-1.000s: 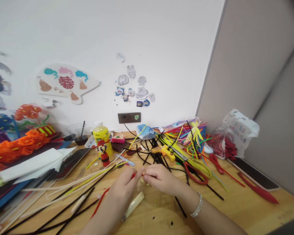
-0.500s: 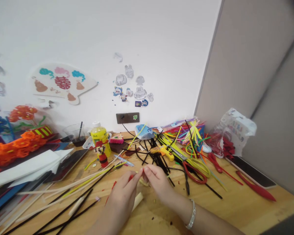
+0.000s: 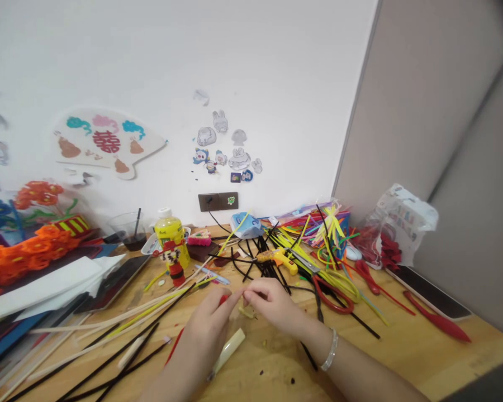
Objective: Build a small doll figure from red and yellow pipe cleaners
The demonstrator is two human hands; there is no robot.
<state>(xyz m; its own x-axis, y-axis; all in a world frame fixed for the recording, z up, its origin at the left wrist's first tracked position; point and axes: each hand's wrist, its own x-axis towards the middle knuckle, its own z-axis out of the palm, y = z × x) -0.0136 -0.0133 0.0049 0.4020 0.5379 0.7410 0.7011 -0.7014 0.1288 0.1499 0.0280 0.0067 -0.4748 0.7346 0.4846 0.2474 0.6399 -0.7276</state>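
My left hand (image 3: 207, 329) is closed around a red pipe cleaner (image 3: 223, 299), only a bit of which shows between the fingers. A thin red length (image 3: 175, 346) emerges on the near left side of that hand. My right hand (image 3: 272, 301) is closed too, its thumb and fingertips pinched together against the left fingertips. Whatever lies in the right pinch is hidden. Below the hands, a pale whitish stick (image 3: 230, 352) lies on the table. A small red doll-like figure (image 3: 176, 268) stands beyond, before a yellow bottle (image 3: 171, 234).
Black and cream pipe cleaners (image 3: 121, 357) spread over the left of the wooden table. At right are a yellow glue gun (image 3: 283, 259), red-handled scissors (image 3: 333, 298), bundled coloured pipe cleaners (image 3: 327, 229) and a phone (image 3: 430, 293). A plastic cup (image 3: 129, 231) stands near the wall.
My fingertips have shifted slightly left and the right hand has rolled a little. The red bit at the fingertips is now hidden, while more of the pale stick shows.
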